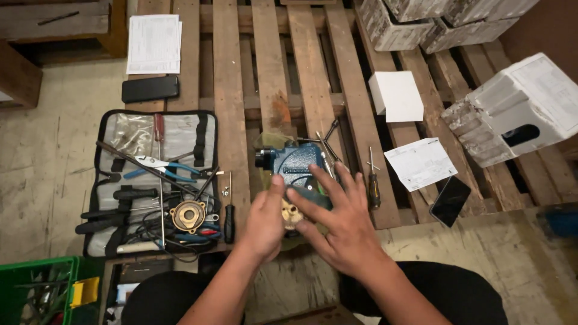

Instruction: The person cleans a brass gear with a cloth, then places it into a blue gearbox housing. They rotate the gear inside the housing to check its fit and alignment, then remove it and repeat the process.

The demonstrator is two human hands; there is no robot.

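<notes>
The blue cast-metal pump body (299, 167) lay on the wooden pallet (232, 90), its long axis running left to right, just beyond both hands. The left hand (267, 224) cupped its near-left side, fingers together, thumb up against the casing. The right hand (338, 218) lay fingers spread over its near end and the brass fitting (289, 215).
</notes>
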